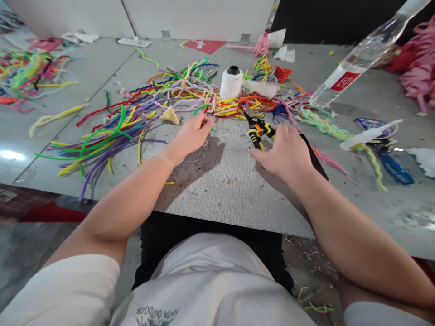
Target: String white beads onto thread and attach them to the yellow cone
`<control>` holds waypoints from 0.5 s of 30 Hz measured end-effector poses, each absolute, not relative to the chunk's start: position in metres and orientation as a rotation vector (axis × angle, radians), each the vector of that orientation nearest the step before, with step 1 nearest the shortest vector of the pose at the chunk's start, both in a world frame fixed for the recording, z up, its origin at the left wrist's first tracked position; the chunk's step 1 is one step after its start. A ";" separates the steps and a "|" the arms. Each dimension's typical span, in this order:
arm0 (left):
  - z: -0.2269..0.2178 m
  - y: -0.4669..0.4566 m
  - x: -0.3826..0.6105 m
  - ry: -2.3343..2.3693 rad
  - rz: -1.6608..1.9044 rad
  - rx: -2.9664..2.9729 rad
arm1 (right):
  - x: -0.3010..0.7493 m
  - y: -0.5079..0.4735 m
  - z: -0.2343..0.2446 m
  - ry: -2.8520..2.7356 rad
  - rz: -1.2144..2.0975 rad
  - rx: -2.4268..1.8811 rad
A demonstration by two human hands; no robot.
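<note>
Right hand (pixel 287 151) closed around yellow-black pliers (pixel 256 129), left hand (pixel 192 136) at nine o'clock of them, fingertips pinching thin wire, pipe cleaners (pixel 136 117) heaped at twelve o'clock, white spool (pixel 231 82) beyond.

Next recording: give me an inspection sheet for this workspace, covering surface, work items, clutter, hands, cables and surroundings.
Surface: grey textured board on a grey table, with small fibre scraps.
Work items: yellow-and-black pliers in the right hand; thin white thread at the left hand; white thread spool upright behind.
Clutter: pile of coloured pipe cleaners; clear plastic bottle tilted at right; blue-handled tool.
Hands: left fingers pinched at the pile's edge; right closed on the pliers.
Cables: nothing seen.
Surroundings: white panels behind; pink craft material far right; scraps on the floor.
</note>
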State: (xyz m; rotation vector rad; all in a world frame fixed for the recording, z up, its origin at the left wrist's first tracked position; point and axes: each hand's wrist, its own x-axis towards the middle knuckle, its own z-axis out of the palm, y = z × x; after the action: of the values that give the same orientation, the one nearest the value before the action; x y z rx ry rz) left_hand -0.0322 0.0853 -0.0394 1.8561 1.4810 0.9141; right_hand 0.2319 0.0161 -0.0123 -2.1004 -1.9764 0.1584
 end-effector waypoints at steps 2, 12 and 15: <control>-0.035 0.082 -0.032 1.453 0.826 2.009 | 0.236 0.021 -0.015 -1.934 0.126 -2.051; -0.039 0.087 -0.038 1.058 0.464 2.506 | 0.254 0.043 -0.036 -1.741 0.022 -1.843; -0.038 0.087 -0.038 1.067 0.484 2.499 | 0.257 0.044 -0.038 -1.705 -0.003 -1.772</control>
State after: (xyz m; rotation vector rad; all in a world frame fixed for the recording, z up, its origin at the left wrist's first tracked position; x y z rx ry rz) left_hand -0.0385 0.0872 -0.0382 2.4992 1.0668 0.4840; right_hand 0.2574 0.0444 -0.0381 -1.7721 -1.7050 -0.0030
